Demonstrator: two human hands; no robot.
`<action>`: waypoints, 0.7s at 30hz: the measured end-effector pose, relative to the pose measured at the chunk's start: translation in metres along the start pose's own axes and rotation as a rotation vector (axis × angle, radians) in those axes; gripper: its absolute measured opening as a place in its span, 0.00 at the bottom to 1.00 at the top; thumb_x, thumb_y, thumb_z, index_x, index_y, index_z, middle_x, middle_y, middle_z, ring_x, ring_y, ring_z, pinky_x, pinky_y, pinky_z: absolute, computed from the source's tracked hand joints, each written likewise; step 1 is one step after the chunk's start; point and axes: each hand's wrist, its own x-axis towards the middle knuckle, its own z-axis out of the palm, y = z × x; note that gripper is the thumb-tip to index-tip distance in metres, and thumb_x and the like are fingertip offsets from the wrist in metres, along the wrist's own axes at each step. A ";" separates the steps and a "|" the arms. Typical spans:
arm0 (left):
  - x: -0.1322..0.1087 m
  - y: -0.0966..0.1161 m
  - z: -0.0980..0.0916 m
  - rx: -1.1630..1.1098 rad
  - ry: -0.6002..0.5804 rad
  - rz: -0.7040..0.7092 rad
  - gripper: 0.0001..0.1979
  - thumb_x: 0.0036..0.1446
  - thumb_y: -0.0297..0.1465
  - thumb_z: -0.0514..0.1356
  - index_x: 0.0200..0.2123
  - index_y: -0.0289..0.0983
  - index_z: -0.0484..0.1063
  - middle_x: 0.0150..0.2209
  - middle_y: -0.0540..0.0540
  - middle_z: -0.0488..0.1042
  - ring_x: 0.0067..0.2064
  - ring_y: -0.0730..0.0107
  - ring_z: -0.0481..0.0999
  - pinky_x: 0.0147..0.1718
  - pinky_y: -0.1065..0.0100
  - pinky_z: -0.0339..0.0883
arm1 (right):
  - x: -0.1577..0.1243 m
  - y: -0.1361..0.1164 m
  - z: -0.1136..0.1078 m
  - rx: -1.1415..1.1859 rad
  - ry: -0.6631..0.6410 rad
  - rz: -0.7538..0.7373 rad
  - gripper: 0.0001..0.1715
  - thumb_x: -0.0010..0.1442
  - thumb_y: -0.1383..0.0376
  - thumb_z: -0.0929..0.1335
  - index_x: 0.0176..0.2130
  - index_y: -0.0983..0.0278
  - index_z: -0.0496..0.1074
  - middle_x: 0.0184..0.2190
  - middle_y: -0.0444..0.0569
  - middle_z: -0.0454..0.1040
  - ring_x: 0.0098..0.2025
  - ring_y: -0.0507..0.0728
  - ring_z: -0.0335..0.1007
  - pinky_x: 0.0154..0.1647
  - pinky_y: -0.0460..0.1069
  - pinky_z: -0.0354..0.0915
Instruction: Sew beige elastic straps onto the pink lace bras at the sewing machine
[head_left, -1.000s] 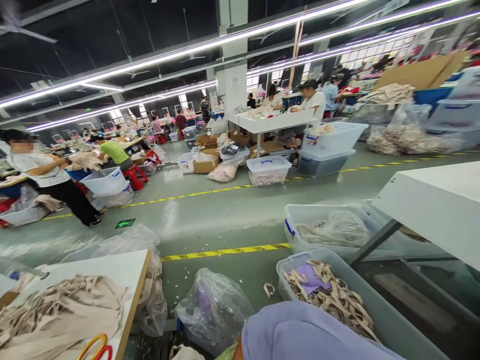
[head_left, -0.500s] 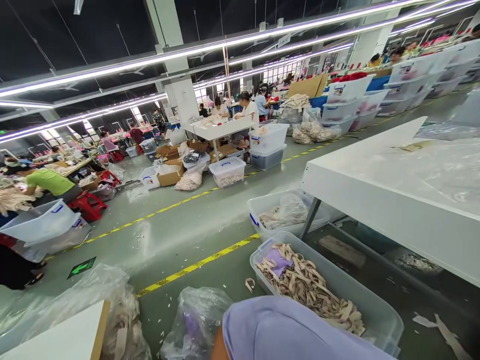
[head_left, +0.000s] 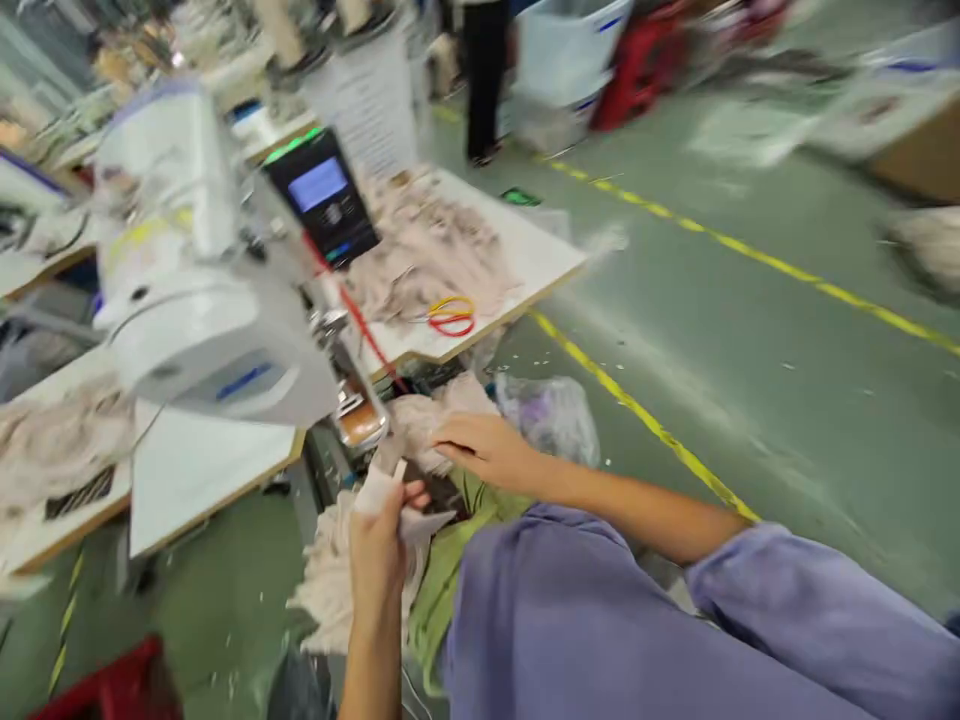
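My left hand (head_left: 384, 525) is closed on a piece of pale beige fabric (head_left: 373, 490), just below the sewing machine's metal presser area (head_left: 358, 405). To its right, my right hand (head_left: 484, 450) reaches in with its fingers stretched out over bunched beige fabric (head_left: 424, 425); the tips are blurred. The white sewing machine (head_left: 225, 340) stands to the upper left of both hands. More beige fabric (head_left: 330, 580) hangs in folds beside my left forearm, and green cloth (head_left: 442, 600) lies over my lap.
Red-and-yellow-handled scissors (head_left: 451, 316) and a beige fabric pile (head_left: 442, 235) lie on the white tabletop (head_left: 544, 255), near a lit control panel (head_left: 322, 195). A plastic bag (head_left: 551, 415) sits on the floor. At lower left is a red stool (head_left: 112, 690).
The view has swung from the wide workshop floor and bins to the sewing machine. Both hands, out of sight before, now appear at the beige fabric.
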 end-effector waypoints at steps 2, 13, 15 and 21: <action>-0.002 -0.008 -0.014 -0.093 0.070 -0.037 0.19 0.45 0.44 0.73 0.31 0.33 0.79 0.27 0.46 0.79 0.28 0.69 0.77 0.32 0.67 0.74 | 0.002 -0.006 0.016 0.015 0.016 -0.081 0.09 0.68 0.66 0.64 0.44 0.63 0.75 0.37 0.50 0.79 0.39 0.55 0.74 0.40 0.50 0.69; 0.001 -0.008 0.004 0.043 0.077 0.018 0.16 0.58 0.39 0.65 0.44 0.34 0.81 0.43 0.42 0.82 0.45 0.62 0.81 0.44 0.67 0.74 | 0.011 -0.012 0.035 0.020 0.071 -0.014 0.06 0.67 0.66 0.66 0.39 0.62 0.74 0.35 0.48 0.79 0.37 0.53 0.75 0.38 0.47 0.68; 0.002 -0.008 0.001 0.109 0.111 0.038 0.16 0.59 0.39 0.63 0.45 0.34 0.80 0.43 0.41 0.82 0.47 0.60 0.80 0.46 0.65 0.74 | 0.012 -0.008 0.041 0.042 0.068 -0.003 0.06 0.66 0.65 0.67 0.39 0.62 0.75 0.35 0.47 0.79 0.36 0.52 0.74 0.36 0.46 0.68; 0.008 0.005 0.029 0.203 0.051 0.009 0.15 0.58 0.40 0.65 0.46 0.39 0.79 0.47 0.44 0.79 0.51 0.56 0.76 0.49 0.61 0.73 | 0.011 -0.008 0.013 -0.006 -0.073 0.070 0.10 0.68 0.61 0.65 0.42 0.62 0.75 0.39 0.49 0.79 0.41 0.54 0.74 0.43 0.49 0.70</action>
